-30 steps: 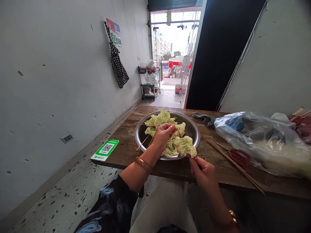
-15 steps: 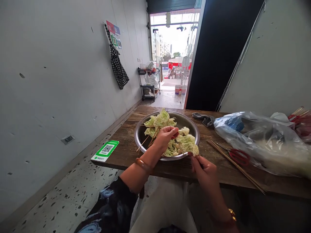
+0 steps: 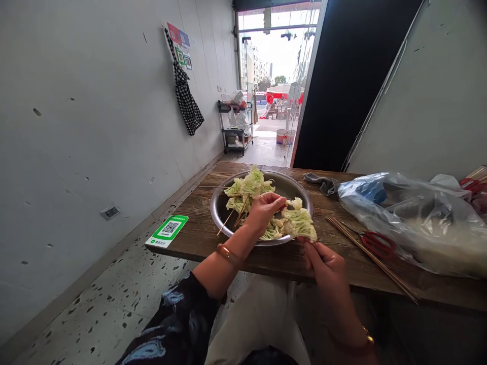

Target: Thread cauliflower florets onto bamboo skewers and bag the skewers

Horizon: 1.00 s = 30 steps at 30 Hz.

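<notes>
Wood tabletop (image 3: 201, 218), steel bowl (image 3: 215, 215), cauliflower heap (image 3: 251, 187) inside. Left hand (image 3: 262, 210): fingertips together, can't tell on what. Right hand (image 3: 327, 263): grip clamped on cauliflower piece (image 3: 299, 223) at bowl's front-right rim. Likely two-handed piece work; next calls for steady right hold.

left hand (image 3: 264, 210) beyond pinched right hand (image 3: 326, 263)

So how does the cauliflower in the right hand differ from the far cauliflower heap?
The held cauliflower is pinched in the right hand, at the bowl's rim; the cauliflower heap lies inside, far left. The cauliflower heap is bulkier than the held cauliflower. Both: pale green stems, creamy florets.
</notes>
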Motion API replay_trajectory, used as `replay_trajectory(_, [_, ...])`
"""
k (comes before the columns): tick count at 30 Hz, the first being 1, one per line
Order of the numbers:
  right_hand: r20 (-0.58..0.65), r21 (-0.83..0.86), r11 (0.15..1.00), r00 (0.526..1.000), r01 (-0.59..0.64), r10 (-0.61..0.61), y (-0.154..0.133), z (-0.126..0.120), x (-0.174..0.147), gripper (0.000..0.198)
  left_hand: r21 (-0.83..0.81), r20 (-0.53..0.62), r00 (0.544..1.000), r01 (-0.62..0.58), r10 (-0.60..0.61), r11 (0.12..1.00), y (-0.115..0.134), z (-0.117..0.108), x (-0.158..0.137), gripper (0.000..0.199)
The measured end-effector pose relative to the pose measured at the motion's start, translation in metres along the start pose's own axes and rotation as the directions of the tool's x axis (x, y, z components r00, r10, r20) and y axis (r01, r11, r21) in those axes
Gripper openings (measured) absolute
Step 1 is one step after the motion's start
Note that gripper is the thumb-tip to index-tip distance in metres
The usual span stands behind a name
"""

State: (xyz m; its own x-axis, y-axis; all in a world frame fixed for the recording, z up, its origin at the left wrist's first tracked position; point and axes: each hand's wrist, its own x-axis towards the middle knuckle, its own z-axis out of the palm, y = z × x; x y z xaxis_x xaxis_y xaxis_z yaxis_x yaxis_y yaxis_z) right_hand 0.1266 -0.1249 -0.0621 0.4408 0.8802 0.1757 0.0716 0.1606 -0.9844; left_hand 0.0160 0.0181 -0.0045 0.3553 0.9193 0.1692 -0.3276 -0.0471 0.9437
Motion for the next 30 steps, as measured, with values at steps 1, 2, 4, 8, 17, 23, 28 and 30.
replay_trajectory(1, [-0.011,0.030,1.000,1.000,-0.010,0.011,-0.0010,-0.0002,0.0001,0.044,0.037,0.025,1.000,-0.013,0.012,0.999,0.0001,0.0005,0.0003,0.023])
replay_trajectory(2, [-0.018,0.045,0.999,1.000,-0.017,0.017,-0.0017,-0.0006,0.0000,0.044,0.072,0.046,0.999,-0.020,0.016,0.997,0.0002,0.0007,0.0007,0.021])
replay_trajectory(4, [-0.022,0.043,0.999,1.000,-0.016,0.017,-0.0019,-0.0019,-0.0003,0.044,0.119,0.072,0.997,-0.018,0.009,0.993,0.0002,0.0008,0.0012,0.018])
replay_trajectory(8, [-0.015,-0.018,1.000,1.000,-0.017,0.016,0.0019,-0.0045,-0.0005,0.044,0.160,0.098,0.995,-0.017,0.001,0.987,-0.0013,0.0012,0.0013,0.017])
replay_trajectory(17, [0.033,-0.074,0.997,0.999,-0.015,0.017,-0.0003,-0.0042,-0.0052,0.046,-0.009,-0.067,0.997,-0.032,0.031,0.999,0.0008,0.0020,0.0019,0.016])
replay_trajectory(23, [0.045,-0.076,0.997,0.999,0.001,0.002,0.0036,-0.0053,-0.0056,0.042,-0.150,-0.037,0.998,0.045,-0.051,0.988,0.0042,-0.0002,0.0016,0.026])
replay_trajectory(28, [0.042,-0.109,0.994,0.999,0.026,-0.021,0.0034,-0.0043,-0.0060,0.048,-0.147,0.001,0.999,0.054,-0.054,0.988,0.0021,0.0001,0.0011,0.027])
replay_trajectory(30, [0.039,-0.116,0.993,0.999,0.035,-0.030,0.0021,-0.0038,-0.0063,0.048,-0.141,0.008,0.999,0.053,-0.053,0.989,0.0013,0.0000,0.0017,0.027])
